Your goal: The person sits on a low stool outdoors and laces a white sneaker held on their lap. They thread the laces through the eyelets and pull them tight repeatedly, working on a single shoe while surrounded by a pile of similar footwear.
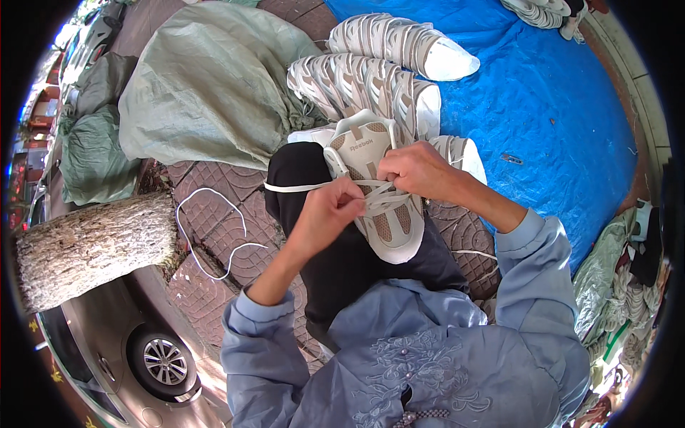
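A white and beige shoe upper (389, 228) lies across my black-trousered knees, its toe towards me and its tongue (360, 146) pointing away. White shoelace (385, 198) crisscrosses the lower part of its throat. My left hand (332, 207) is closed in a pinch on the lace at the left side of the throat. From there a length of lace (296, 188) stretches left over my knee. My right hand (417, 171) is closed at the right eyelet edge, its curled fingertips against the lacing; what they pinch is partly hidden.
Rows of nested shoe uppers (364, 85) lie beyond my knees, partly on a blue tarp (549, 135). A grey-green sack (207, 85) sits far left. A loose white lace (191, 246) curls on the paving near a tree trunk (100, 246). A parked car (107, 342) stands lower left.
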`<state>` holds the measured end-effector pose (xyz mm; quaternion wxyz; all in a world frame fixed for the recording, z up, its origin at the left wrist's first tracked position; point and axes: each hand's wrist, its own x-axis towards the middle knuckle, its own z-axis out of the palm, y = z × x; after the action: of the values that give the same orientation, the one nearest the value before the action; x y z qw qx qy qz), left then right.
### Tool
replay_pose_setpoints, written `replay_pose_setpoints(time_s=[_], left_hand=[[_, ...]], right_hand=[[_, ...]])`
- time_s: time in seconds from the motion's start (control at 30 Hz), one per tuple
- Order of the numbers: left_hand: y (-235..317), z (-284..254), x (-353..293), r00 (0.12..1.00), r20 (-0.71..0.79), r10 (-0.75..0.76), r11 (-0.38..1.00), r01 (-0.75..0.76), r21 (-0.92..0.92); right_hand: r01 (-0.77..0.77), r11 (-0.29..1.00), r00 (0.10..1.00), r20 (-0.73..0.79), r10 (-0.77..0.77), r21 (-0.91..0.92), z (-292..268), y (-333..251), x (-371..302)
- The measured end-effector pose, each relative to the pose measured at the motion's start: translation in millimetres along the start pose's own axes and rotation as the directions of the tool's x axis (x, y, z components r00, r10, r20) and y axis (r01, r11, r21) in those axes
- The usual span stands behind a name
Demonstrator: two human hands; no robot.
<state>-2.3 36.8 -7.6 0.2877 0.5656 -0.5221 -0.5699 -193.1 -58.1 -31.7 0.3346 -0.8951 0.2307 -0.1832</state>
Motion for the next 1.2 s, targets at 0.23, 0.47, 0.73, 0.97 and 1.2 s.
replay_pose_setpoints(time_s=[0.23, 0.47, 0.73, 0.97, 1.2], left_hand=[[3.4, -10.9, -0.3, 0.991, 0.117, 0.065, 0.984, -0.083, 0.157], [-3.4, 9.5, -3.2, 0.887, -0.251, 0.387, 0.774, -0.164, 0.612], [10.7, 7.1, 15.6, 0.726, 0.082, 0.682, 0.217, -0.309, 0.926], [16.2, 7.6, 21.8, 0.804, 0.237, 0.545, 0.100, -0.343, 0.934], [12.4, -1.0, 24.0, 0.700, 0.188, 0.689, 0.103, -0.351, 0.931]], right_hand=[[0.273, 0.897, 0.944, -0.081, -0.318, -0.347, -3.3, -8.7, 7.1], [0.165, 0.806, 0.948, -0.134, -0.288, -0.568, -40.7, 62.2, -9.7], [-0.067, 0.957, 0.971, -0.239, -0.002, -0.283, -51.4, 57.5, -51.7], [0.130, 0.824, 0.944, -0.184, -0.273, -0.552, 17.8, -8.0, -39.8], [-0.284, 0.759, 0.938, 0.006, 0.346, 0.586, -11.8, -7.9, -29.1]])
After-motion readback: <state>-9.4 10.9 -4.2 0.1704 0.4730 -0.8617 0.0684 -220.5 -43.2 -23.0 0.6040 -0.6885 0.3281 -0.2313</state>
